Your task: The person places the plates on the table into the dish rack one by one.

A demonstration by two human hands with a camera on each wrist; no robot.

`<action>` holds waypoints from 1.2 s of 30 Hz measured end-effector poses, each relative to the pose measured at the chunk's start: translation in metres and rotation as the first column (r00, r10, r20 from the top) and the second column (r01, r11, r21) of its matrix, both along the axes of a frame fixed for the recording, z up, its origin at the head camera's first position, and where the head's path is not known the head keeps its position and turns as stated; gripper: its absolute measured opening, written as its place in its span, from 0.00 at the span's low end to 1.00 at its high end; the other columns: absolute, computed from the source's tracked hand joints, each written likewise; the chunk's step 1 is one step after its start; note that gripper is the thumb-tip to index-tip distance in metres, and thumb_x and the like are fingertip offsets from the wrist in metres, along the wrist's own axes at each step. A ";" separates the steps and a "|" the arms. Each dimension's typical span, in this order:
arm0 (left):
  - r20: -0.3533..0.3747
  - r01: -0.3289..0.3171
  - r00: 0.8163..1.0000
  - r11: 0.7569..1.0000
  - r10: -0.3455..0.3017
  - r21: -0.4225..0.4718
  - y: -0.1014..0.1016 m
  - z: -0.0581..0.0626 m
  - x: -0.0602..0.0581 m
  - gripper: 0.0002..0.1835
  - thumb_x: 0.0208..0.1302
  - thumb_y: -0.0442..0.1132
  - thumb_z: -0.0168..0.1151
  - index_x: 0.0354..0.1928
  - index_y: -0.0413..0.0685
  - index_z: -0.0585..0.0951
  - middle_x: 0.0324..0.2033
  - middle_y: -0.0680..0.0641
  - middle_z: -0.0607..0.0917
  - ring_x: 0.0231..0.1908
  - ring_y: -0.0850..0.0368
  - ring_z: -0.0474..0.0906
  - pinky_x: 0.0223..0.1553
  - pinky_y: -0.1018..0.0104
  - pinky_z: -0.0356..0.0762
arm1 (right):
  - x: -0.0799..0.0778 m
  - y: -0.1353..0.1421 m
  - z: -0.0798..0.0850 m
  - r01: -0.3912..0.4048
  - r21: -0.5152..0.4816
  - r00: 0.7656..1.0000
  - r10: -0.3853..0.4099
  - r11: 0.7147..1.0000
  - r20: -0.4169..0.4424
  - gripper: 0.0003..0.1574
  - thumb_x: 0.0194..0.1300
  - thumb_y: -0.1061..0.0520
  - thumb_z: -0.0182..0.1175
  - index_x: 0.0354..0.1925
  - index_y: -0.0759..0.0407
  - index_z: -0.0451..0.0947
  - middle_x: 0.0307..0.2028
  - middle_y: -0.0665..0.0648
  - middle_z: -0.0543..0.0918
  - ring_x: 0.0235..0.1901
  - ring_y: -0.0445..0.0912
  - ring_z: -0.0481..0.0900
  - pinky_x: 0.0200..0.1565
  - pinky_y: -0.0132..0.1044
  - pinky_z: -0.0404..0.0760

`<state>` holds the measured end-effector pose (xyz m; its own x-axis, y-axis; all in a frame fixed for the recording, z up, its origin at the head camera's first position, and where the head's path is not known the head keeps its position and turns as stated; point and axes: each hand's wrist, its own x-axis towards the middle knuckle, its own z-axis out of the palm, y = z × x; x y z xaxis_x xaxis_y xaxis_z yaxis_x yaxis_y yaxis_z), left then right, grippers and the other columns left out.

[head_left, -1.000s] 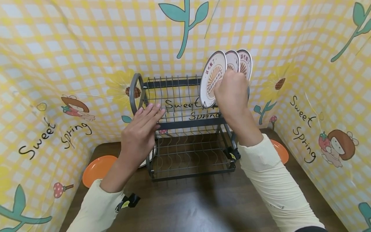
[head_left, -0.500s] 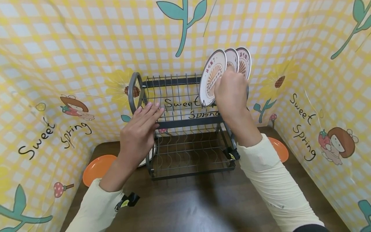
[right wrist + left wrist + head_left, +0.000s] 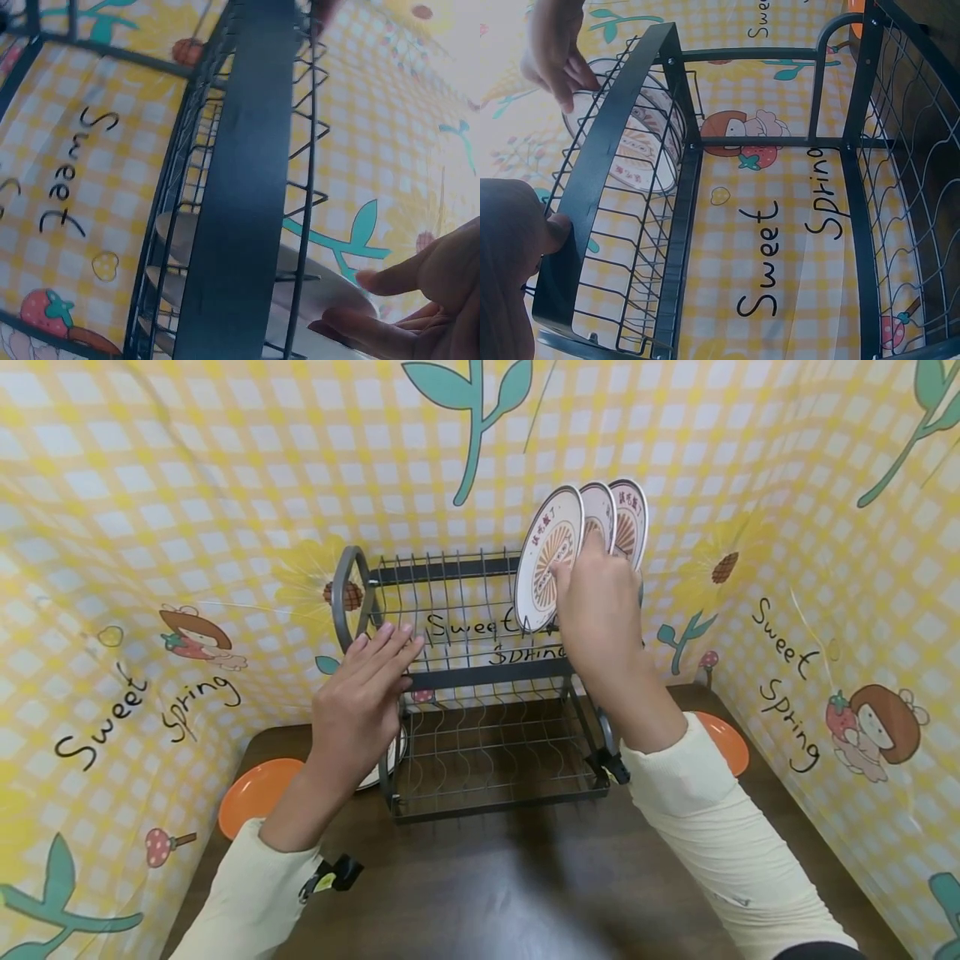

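Observation:
Three white plates with a red and orange print stand on edge at the right end of the upper tier of a dark grey dish rack (image 3: 487, 677). My right hand (image 3: 600, 610) pinches the leftmost plate (image 3: 547, 560), its thumb on the printed face and its fingers behind; the right wrist view shows thumb and fingertips at the rim of this plate (image 3: 330, 292). The middle plate (image 3: 598, 510) and the rightmost plate (image 3: 632, 510) are partly covered. My left hand (image 3: 360, 693) rests on the rack's upper front bar (image 3: 607, 157) at the left, fingers straight, thumb against the bar.
An orange plate (image 3: 258, 793) lies on the dark wooden table (image 3: 465, 893) at the left, and another orange plate (image 3: 723, 743) at the right. A white plate (image 3: 382, 768) shows partly behind the rack's left side. Yellow checked cloth (image 3: 315, 468) surrounds the table.
The right hand and the standing plates stay nearly where they were, with the right wrist shifting slightly to the right. The left hand keeps its place on the rack.

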<state>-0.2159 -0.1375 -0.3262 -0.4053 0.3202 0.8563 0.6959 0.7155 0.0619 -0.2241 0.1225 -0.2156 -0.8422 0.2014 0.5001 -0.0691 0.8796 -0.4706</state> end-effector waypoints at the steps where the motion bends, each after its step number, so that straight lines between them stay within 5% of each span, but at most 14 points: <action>1: -0.002 -0.002 1.000 1.000 0.002 -0.002 0.000 0.000 0.000 0.23 0.69 0.29 0.64 0.64 0.47 0.82 0.62 0.43 0.83 0.66 0.46 0.79 0.72 0.47 0.73 | 0.003 0.000 -0.001 -0.006 0.009 1.000 0.006 1.000 -0.014 0.28 0.77 0.50 0.58 0.60 0.73 0.73 0.40 0.74 0.86 0.44 0.67 0.87 0.43 0.52 0.90; 5: -0.009 -0.007 1.000 1.000 0.007 -0.003 0.000 0.000 -0.002 0.23 0.67 0.28 0.65 0.64 0.47 0.82 0.63 0.44 0.82 0.66 0.46 0.79 0.72 0.48 0.73 | 0.016 0.007 -0.009 -0.064 0.020 0.972 0.067 0.998 -0.223 0.25 0.75 0.53 0.61 0.57 0.74 0.77 0.42 0.72 0.88 0.42 0.63 0.88 0.44 0.53 0.89; 8: -0.013 -0.013 1.000 1.000 0.012 -0.013 0.000 0.000 -0.003 0.23 0.66 0.28 0.66 0.63 0.46 0.82 0.62 0.44 0.82 0.66 0.46 0.78 0.72 0.48 0.73 | 0.023 0.021 -0.020 -0.121 0.046 0.895 0.129 0.992 -0.427 0.19 0.73 0.55 0.63 0.50 0.72 0.81 0.39 0.68 0.89 0.36 0.59 0.89 0.38 0.51 0.89; 11: -0.011 -0.016 1.000 1.000 0.016 -0.027 -0.001 0.000 -0.002 0.24 0.66 0.28 0.66 0.64 0.46 0.82 0.63 0.43 0.82 0.66 0.46 0.78 0.71 0.47 0.73 | 0.025 0.040 -0.032 -0.157 0.082 0.838 0.176 0.984 -0.516 0.18 0.73 0.54 0.64 0.45 0.72 0.83 0.35 0.66 0.88 0.32 0.57 0.90 0.33 0.49 0.89; 19: -0.003 -0.011 1.000 1.000 0.011 -0.017 -0.001 0.001 0.001 0.23 0.68 0.28 0.65 0.64 0.46 0.81 0.62 0.42 0.83 0.66 0.45 0.79 0.73 0.50 0.71 | 0.018 0.089 -0.079 -0.175 0.122 0.835 0.213 0.977 -0.507 0.20 0.73 0.51 0.64 0.41 0.71 0.82 0.33 0.67 0.84 0.32 0.59 0.86 0.37 0.52 0.88; 28: -0.012 -0.010 1.000 0.999 0.010 -0.035 -0.001 -0.003 0.003 0.24 0.67 0.27 0.64 0.65 0.43 0.81 0.63 0.42 0.82 0.67 0.45 0.77 0.74 0.48 0.70 | 0.019 0.117 -0.108 -0.299 0.150 0.886 0.333 0.942 -0.322 0.25 0.61 0.57 0.74 0.56 0.65 0.85 0.53 0.64 0.88 0.53 0.60 0.86 0.53 0.58 0.86; 32: -0.016 0.000 1.000 0.999 -0.001 -0.034 -0.001 -0.006 0.001 0.25 0.67 0.26 0.64 0.66 0.44 0.80 0.64 0.42 0.81 0.68 0.44 0.76 0.74 0.47 0.70 | 0.016 0.120 -0.114 -0.341 0.130 0.856 0.365 0.931 -0.366 0.22 0.59 0.64 0.73 0.53 0.65 0.86 0.55 0.62 0.88 0.53 0.60 0.87 0.54 0.52 0.85; 36: 0.000 0.022 1.000 0.999 -0.022 -0.043 -0.003 -0.005 0.001 0.26 0.67 0.25 0.63 0.67 0.43 0.79 0.66 0.43 0.79 0.70 0.44 0.74 0.74 0.46 0.69 | 0.011 0.119 -0.118 -0.377 0.097 0.812 0.379 0.921 -0.445 0.17 0.56 0.65 0.74 0.46 0.67 0.89 0.52 0.61 0.89 0.50 0.59 0.89 0.58 0.26 0.82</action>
<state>-0.2146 -0.1406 -0.3307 -0.3974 0.3658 0.8416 0.7118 0.7017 0.0311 -0.2130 0.2410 -0.3340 -0.5361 -0.0891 0.8394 -0.5975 0.7426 -0.3027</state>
